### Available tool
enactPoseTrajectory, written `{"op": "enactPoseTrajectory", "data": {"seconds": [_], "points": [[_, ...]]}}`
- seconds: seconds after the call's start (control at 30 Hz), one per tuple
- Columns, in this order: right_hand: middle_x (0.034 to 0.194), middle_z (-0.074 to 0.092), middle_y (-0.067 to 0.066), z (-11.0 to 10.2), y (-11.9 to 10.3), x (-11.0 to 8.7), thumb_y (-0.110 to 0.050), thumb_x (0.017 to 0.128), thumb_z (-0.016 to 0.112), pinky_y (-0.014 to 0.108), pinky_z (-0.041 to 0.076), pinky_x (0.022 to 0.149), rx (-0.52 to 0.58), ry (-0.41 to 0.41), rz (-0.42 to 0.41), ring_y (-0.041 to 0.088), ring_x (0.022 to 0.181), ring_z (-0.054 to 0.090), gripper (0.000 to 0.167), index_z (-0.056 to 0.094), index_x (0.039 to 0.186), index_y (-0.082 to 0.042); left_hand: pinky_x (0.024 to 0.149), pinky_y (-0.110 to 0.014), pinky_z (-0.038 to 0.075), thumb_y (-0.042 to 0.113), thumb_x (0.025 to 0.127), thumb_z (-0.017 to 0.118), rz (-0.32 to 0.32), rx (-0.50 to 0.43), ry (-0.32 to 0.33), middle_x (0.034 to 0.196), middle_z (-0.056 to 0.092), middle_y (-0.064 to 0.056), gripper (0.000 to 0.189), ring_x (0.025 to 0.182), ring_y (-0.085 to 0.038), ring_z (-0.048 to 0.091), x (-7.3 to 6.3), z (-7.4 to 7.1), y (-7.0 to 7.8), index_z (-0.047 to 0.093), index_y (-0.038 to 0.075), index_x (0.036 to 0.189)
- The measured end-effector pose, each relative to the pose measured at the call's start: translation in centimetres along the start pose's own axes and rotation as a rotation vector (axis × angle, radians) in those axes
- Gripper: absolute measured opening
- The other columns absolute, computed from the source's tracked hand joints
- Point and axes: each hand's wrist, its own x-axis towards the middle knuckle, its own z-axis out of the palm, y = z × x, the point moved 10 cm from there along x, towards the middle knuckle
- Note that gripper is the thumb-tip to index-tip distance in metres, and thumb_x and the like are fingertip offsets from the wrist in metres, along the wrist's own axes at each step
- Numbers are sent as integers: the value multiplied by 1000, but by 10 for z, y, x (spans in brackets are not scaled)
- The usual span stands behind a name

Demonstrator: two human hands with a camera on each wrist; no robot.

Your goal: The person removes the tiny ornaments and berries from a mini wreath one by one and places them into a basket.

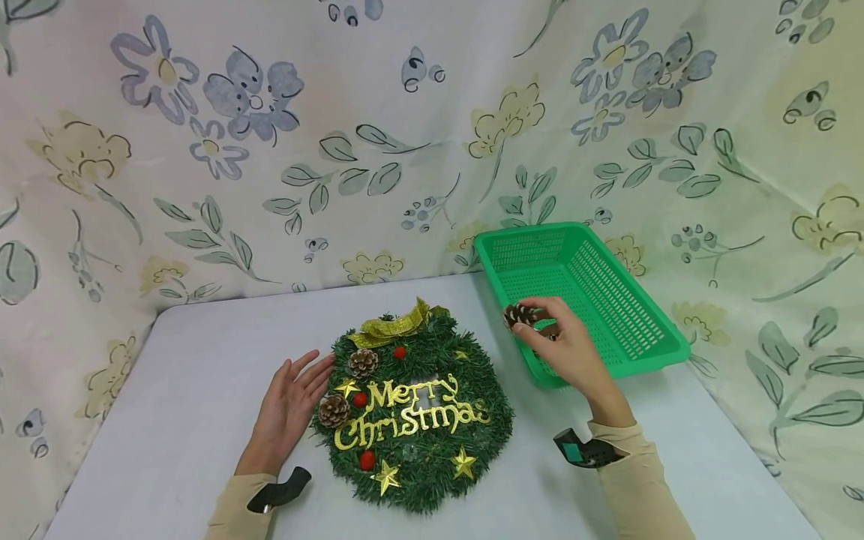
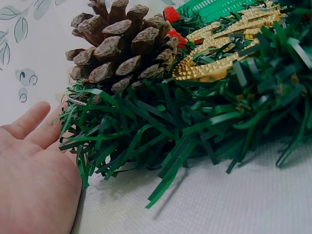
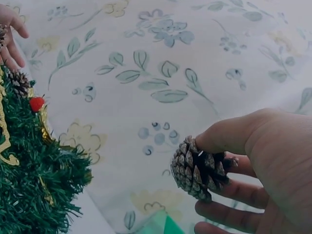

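Note:
A round green tinsel wreath (image 1: 432, 465) lies on the white table, with gold "Merry Christmas" lettering (image 1: 412, 409), gold stars, red berries and a gold ribbon (image 1: 391, 326) at its top. Two pine cones sit on its left side, the lower one (image 1: 334, 411) looming large in the left wrist view. My left hand (image 1: 290, 409) lies palm up with fingers extended, fingertips at the wreath's left edge. Between thumb and fingers my right hand (image 1: 563, 341) pinches a loose pine cone (image 3: 195, 168), held over the near left rim of the green basket.
A green plastic basket (image 1: 628, 277) with perforated walls stands at the table's back right, to the right of the wreath. Something small and dark shows inside it, partly behind my right hand. Behind the table (image 1: 202, 375) hangs a floral curtain (image 1: 432, 150).

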Motion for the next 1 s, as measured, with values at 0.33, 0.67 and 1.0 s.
{"op": "enactPoseTrajectory", "data": {"seconds": [0.33, 0.67, 1.0], "points": [[120, 59, 12, -2, 4, 3, -20, 98, 69, 25, 57, 68, 12, 8, -18, 13, 90, 61, 38, 61, 135, -13, 114, -20, 42, 51, 111, 20, 2, -22, 3, 170, 13, -19, 73, 138, 0, 50, -2, 0, 1, 0, 5, 164], [122, 57, 14, -8, 10, 5, -22, 99, 68, 26, 59, 68, 13, -12, 7, 19, 87, 64, 40, 59, 137, -11, 113, -19, 43, 51, 111, 21, -1, -14, -10, 170, 19, -17, 73, 139, -1, 48, -2, 2, 1, 0, 5, 163], [124, 58, 12, -16, 0, 12, -22, 100, 67, 24, 53, 80, -78, -33, -35, 17, 105, 56, 41, 60, 137, -9, 113, -17, 42, 54, 110, 20, -21, 7, 18, 170, 11, -20, 74, 159, -27, 12, -1, 1, 1, 2, 7, 164]]}}
